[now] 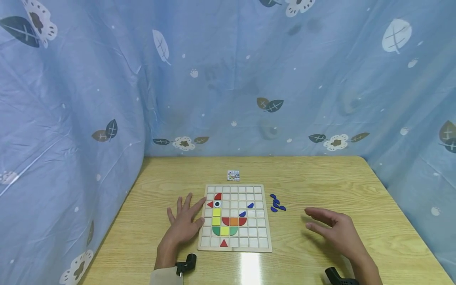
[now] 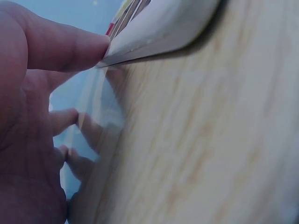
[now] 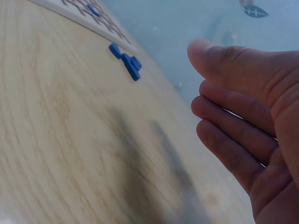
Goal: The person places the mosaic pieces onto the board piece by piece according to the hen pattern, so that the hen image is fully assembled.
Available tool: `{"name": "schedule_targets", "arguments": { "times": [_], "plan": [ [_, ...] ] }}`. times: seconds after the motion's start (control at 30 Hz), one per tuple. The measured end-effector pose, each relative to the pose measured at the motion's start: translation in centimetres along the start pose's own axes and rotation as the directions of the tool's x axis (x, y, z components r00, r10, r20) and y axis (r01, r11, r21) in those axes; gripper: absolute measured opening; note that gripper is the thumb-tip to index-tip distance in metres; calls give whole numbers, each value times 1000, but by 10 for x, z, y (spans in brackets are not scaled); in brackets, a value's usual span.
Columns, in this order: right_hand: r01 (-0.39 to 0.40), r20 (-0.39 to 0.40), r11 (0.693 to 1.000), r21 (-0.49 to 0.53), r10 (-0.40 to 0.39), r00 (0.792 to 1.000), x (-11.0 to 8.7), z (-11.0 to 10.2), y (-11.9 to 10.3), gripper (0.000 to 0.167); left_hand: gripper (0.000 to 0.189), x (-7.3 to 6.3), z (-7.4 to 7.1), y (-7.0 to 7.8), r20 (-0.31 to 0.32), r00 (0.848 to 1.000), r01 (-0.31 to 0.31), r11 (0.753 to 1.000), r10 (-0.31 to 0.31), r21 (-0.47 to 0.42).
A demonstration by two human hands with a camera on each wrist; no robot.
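Note:
A wooden grid board (image 1: 253, 232) lies on the table with coloured flat pieces in its cells. My left hand (image 1: 183, 226) rests at its left side with fingers spread; in the left wrist view the thumb (image 2: 70, 49) touches the board's edge. Two blue half-round pieces (image 1: 251, 205) sit in the right part of the grid. Red, yellow, green and orange pieces (image 1: 234, 221) fill cells to the left and middle. Right of the board lies a loose cluster of several blue half-round pieces (image 1: 276, 204). Over the table further right, my right hand (image 1: 336, 230) is held apart from them, holding nothing.
A small printed card (image 1: 233, 175) lies behind the board. The wooden table (image 1: 306, 174) is enclosed at the back and sides by a blue patterned curtain (image 1: 228, 79). A black wrist device (image 1: 187, 264) is worn on the left wrist, another (image 1: 338, 277) on the right.

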State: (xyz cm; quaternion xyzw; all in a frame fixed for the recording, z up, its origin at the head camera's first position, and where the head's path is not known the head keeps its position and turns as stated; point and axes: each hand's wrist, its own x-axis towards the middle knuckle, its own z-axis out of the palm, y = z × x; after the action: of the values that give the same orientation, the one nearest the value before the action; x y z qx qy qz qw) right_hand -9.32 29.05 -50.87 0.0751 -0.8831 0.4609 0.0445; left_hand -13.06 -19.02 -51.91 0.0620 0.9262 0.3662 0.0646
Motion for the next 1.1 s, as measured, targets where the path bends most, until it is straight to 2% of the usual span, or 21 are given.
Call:
{"name": "schedule_targets", "arguments": {
  "times": [0.2,0.5,0.77,0.93,1.1],
  "plan": [
    [46,-1,998,30,-46,999,7,8,2,39,66,0,0,0,-2,1000,5,1000,-5,0],
    [145,-53,989,-39,-147,988,37,37,0,30,65,-1,1,0,-8,1000,8,1000,-8,5],
    [159,31,986,-56,-157,987,60,56,-5,28,65,0,1,0,-6,1000,8,1000,-8,16],
    [151,56,982,-117,-145,988,62,64,-6,26,65,0,1,1,-7,1000,10,1000,-10,2],
    [173,65,969,-174,-164,984,52,63,-9,30,66,0,1,1,-6,1000,13,1000,-13,4]
  ]
}}
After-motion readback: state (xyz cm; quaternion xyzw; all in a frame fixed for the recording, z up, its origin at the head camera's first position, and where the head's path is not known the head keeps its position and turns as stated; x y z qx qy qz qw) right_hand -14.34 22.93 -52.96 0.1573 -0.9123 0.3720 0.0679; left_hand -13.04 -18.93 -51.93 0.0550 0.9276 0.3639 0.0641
